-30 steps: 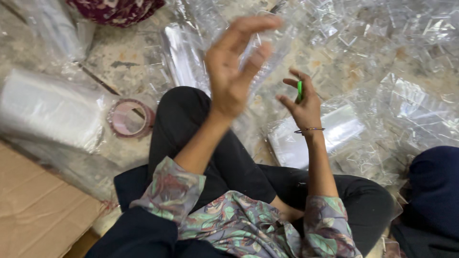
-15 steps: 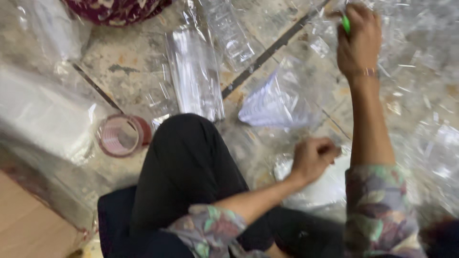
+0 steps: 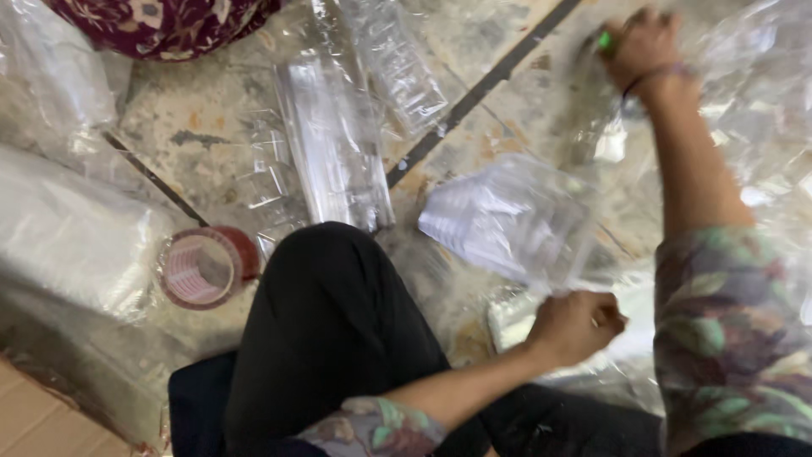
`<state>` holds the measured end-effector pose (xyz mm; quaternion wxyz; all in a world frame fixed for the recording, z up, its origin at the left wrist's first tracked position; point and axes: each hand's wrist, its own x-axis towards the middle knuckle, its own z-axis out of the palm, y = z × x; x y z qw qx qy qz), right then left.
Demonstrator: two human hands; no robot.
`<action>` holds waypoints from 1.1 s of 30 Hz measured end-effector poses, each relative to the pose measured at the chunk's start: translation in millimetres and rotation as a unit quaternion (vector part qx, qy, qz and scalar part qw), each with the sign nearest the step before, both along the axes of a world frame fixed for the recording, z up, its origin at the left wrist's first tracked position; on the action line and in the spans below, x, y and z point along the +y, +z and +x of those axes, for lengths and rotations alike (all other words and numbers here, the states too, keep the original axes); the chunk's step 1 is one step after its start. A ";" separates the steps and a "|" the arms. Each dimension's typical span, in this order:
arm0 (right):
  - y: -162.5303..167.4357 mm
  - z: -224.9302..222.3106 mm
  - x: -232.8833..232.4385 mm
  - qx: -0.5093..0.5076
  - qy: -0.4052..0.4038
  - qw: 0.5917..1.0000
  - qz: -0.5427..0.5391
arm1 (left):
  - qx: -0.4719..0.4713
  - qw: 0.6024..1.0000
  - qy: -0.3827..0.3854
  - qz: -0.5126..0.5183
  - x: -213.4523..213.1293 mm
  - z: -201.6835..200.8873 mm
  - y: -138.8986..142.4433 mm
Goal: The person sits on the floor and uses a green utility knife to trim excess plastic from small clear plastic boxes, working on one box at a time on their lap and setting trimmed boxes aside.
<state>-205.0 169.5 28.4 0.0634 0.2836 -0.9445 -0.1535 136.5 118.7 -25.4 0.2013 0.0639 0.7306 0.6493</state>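
The person sits on the floor (image 3: pixel 211 144) with one knee (image 3: pixel 330 279) in black trousers raised in the middle of the view. The left hand (image 3: pixel 577 326) is curled into a fist near the body, pinching the lower edge of a clear plastic bag (image 3: pixel 507 216) that stands up from the fist and fans out toward the far side; white creases show through it. The right hand (image 3: pixel 643 42) is stretched to the far right, closed around a small green thing (image 3: pixel 606 40) (too blurred to tell what kind of thing it is), with a thin bracelet (image 3: pixel 651 78) at the wrist. Both forearms come out of patterned sleeves (image 3: pixel 727 330) in green and dull red.

Just left of the knee lies a roll of tape (image 3: pixel 203 267) with a reddish rim, on its side with its hole facing up. Beyond the knee, a long stack of clear bags (image 3: pixel 334 144) lies on the floor, and another clear packet (image 3: pixel 397 68) lies farther off, tilted toward the right. A dark strip (image 3: pixel 474 93) runs aslant across the floor between that packet and the right hand. A large pale bundle of plastic (image 3: pixel 68 228) fills the left side, and more crumpled clear plastic (image 3: pixel 761 110) covers the far right. A corner of brown cardboard (image 3: pixel 42 415) shows at the near left, and dark red patterned cloth (image 3: pixel 161 21) at the far left edge.
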 end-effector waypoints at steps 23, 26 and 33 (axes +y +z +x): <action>90.2 339.1 39.4 -0.083 -0.188 0.723 -0.660 | -0.061 0.951 0.159 0.256 -50.4 -39.5 32.0; 87.4 355.8 31.5 -0.049 -0.183 0.711 -0.677 | -0.157 0.906 0.049 0.391 -51.9 -37.8 32.2; 81.4 368.9 43.4 -0.037 -0.194 0.730 -0.655 | -0.093 0.950 -0.047 0.293 -52.6 -46.3 26.7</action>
